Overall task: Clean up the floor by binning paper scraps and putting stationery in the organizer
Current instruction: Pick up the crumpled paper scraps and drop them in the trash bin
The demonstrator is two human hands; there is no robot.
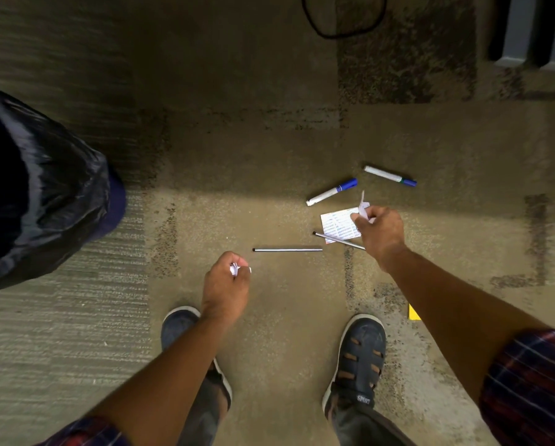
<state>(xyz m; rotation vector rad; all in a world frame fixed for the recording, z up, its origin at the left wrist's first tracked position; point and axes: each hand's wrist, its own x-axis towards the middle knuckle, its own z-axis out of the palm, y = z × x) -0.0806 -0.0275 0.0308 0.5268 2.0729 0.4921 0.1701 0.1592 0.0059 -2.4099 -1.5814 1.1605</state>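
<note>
My right hand (pixel 380 235) pinches a small white paper scrap (pixel 363 206) above a printed card (pixel 337 225) lying on the carpet. My left hand (pixel 226 284) is closed around a crumpled white paper scrap (pixel 235 269). Two white markers with blue caps (pixel 331 192) (pixel 390 176) lie just beyond the card. A thin pen (pixel 287 250) lies between my hands, and a second thin pen (pixel 335 240) crosses the card's near edge, partly under my right hand. A bin lined with a black bag (pixel 54 194) stands at the left.
My two sandalled feet (pixel 361 352) stand on the carpet below the hands. A yellow scrap (pixel 413 313) peeks out by my right forearm. A black cable (pixel 321 30) loops at the top, and grey furniture legs (pixel 533 37) stand top right.
</note>
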